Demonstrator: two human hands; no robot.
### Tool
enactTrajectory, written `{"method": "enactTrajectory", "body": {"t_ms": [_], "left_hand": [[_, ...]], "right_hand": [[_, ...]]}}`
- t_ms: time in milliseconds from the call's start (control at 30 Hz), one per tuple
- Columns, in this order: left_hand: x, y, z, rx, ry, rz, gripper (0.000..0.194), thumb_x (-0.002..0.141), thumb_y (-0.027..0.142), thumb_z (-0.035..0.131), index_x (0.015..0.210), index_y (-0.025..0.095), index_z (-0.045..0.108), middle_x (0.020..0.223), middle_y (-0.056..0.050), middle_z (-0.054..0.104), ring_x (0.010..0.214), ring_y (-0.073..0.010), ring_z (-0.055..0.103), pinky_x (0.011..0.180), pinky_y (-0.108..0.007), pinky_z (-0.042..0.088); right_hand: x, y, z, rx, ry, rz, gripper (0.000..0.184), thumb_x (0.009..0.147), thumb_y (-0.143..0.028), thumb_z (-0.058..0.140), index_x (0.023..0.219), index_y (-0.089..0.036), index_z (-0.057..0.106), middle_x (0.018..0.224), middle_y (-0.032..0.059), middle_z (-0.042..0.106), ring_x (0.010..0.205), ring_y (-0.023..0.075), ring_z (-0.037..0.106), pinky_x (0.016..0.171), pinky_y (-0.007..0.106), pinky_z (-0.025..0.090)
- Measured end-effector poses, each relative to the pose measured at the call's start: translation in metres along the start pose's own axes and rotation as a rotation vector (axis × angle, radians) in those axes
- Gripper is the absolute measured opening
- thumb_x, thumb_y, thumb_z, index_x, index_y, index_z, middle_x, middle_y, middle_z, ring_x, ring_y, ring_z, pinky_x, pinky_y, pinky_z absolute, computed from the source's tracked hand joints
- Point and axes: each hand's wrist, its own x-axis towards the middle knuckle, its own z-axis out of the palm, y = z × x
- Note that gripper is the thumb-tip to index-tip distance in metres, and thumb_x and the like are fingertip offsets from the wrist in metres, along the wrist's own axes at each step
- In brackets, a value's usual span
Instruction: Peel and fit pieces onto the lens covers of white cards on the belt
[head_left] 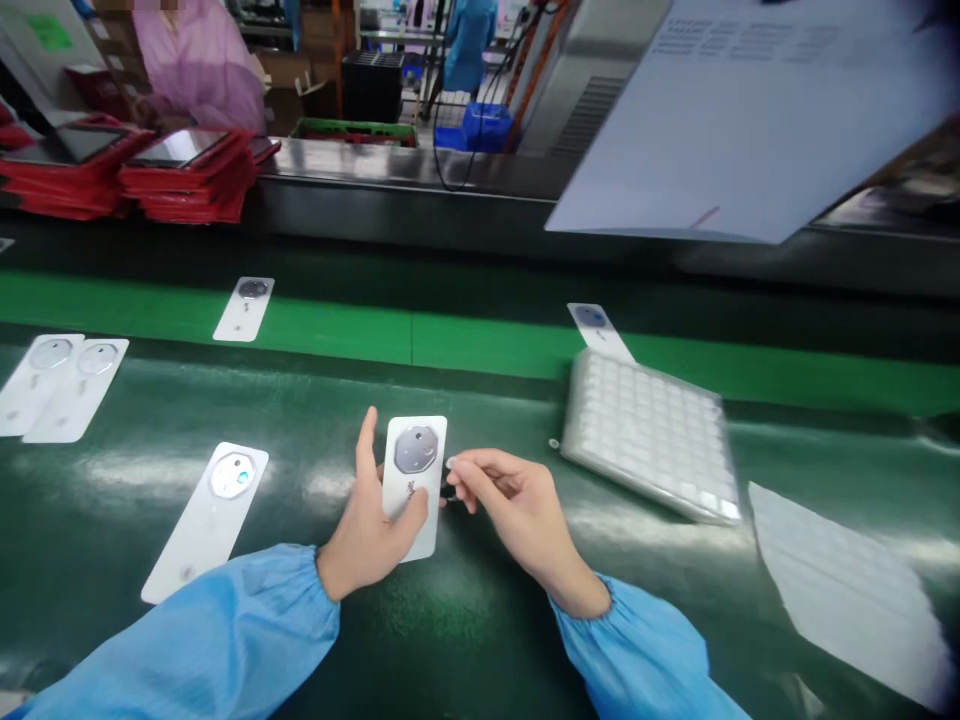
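My left hand (375,530) is closed on a white phone back panel (409,515), which has a grey octagonal camera patch and dark lettering. Its thumb lies across the panel's face while the index finger points up past the left edge. At the panel's right edge, thumb and fingers of my right hand (517,505) are pinched together on something small and pale at the tips, too small to name. A dark bit also shows below those fingertips. Another white panel (210,520) lies flat to the left of my left forearm.
Two overlapping panels (75,390) lie farther left, with single ones on the green strip (244,310) and behind a clear tray of white pieces (652,435). A white sheet (840,590) lies right; a paper (720,130) hangs above. Red stacks (187,180) and a person (199,60) are beyond.
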Motion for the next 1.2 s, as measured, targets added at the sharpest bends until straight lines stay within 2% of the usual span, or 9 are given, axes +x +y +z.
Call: {"method": "enactTrajectory", "body": {"t_ms": [67,200,300,700,833,933,1000,1067,1200], "left_hand": [[0.002,-0.002,-0.002,0.064,0.042,0.018,0.098,0.098,0.029,0.065,0.165,0.025,-0.006,0.116,-0.009,0.073,0.088,-0.0247,0.073,0.091,-0.041,0.058],[0.007,0.0,-0.005,0.272,-0.016,0.067,0.031,0.099,0.029,0.061,0.128,0.021,0.067,0.109,-0.007,0.077,0.091,-0.025,0.073,0.087,-0.036,0.057],[0.01,0.003,-0.005,0.333,-0.086,0.096,0.022,0.1,0.031,0.06,0.106,0.02,0.078,0.1,-0.005,0.08,0.09,-0.0246,0.075,0.084,-0.034,0.057],[0.013,0.006,-0.001,0.334,-0.073,0.164,0.008,0.093,0.024,0.072,0.089,0.018,0.076,0.087,0.001,0.08,0.079,-0.0141,0.074,0.076,-0.021,0.056],[0.009,0.002,-0.002,0.394,-0.104,0.181,0.017,0.097,0.022,0.064,0.112,0.021,0.073,0.105,-0.002,0.079,0.092,-0.0172,0.075,0.085,-0.025,0.057],[0.001,-0.004,-0.001,0.394,-0.13,0.132,0.061,0.101,0.023,0.056,0.158,0.025,0.036,0.107,-0.005,0.076,0.082,-0.0176,0.073,0.074,-0.028,0.058],[-0.004,-0.008,-0.001,0.335,-0.147,0.08,0.086,0.103,0.025,0.054,0.167,0.023,-0.003,0.09,-0.002,0.075,0.066,-0.0164,0.068,0.062,-0.027,0.055],[-0.007,-0.01,0.0,0.309,-0.173,0.053,0.094,0.103,0.026,0.053,0.164,0.022,-0.018,0.079,0.002,0.072,0.059,-0.0156,0.064,0.056,-0.025,0.051],[-0.008,-0.007,0.0,0.269,-0.205,0.011,0.077,0.104,0.027,0.052,0.167,0.025,0.008,0.079,0.001,0.071,0.059,-0.0139,0.06,0.055,-0.023,0.047]], "right_hand": [[-0.004,0.008,0.002,0.014,0.003,0.002,0.031,0.087,-0.046,0.077,0.08,-0.016,0.076,0.066,0.0037,0.07,0.051,0.0115,0.059,0.049,0.023,0.05],[-0.018,0.017,0.0,0.019,-0.01,0.015,0.028,0.09,-0.043,0.075,0.08,-0.017,0.075,0.067,0.0034,0.07,0.051,0.0113,0.059,0.049,0.023,0.051],[-0.022,0.016,-0.001,-0.014,-0.02,-0.002,0.027,0.092,-0.042,0.072,0.082,-0.017,0.074,0.069,0.0029,0.069,0.052,0.0115,0.059,0.049,0.023,0.051],[-0.027,0.014,-0.001,-0.109,-0.012,-0.054,0.015,0.092,-0.031,0.072,0.084,-0.019,0.076,0.071,0.0024,0.072,0.055,0.0107,0.061,0.052,0.019,0.051],[-0.026,0.01,0.0,-0.107,0.05,-0.062,0.016,0.091,-0.03,0.072,0.081,-0.019,0.075,0.062,0.0002,0.067,0.051,0.0102,0.057,0.049,0.019,0.05],[-0.023,0.008,0.0,-0.091,0.108,-0.051,0.018,0.089,-0.031,0.074,0.077,-0.018,0.074,0.058,-0.0008,0.064,0.047,0.01,0.055,0.046,0.02,0.048],[-0.022,0.008,0.0,-0.093,0.129,-0.044,0.02,0.088,-0.033,0.075,0.075,-0.018,0.074,0.055,-0.001,0.063,0.045,0.0102,0.054,0.044,0.02,0.047],[-0.022,0.008,-0.001,-0.108,0.132,-0.039,0.021,0.088,-0.033,0.075,0.073,-0.018,0.074,0.054,-0.0012,0.062,0.045,0.0102,0.054,0.044,0.02,0.045],[-0.023,0.009,-0.001,-0.142,0.129,-0.027,0.023,0.088,-0.033,0.074,0.071,-0.018,0.073,0.054,-0.0009,0.062,0.046,0.0097,0.053,0.043,0.019,0.044]]}}
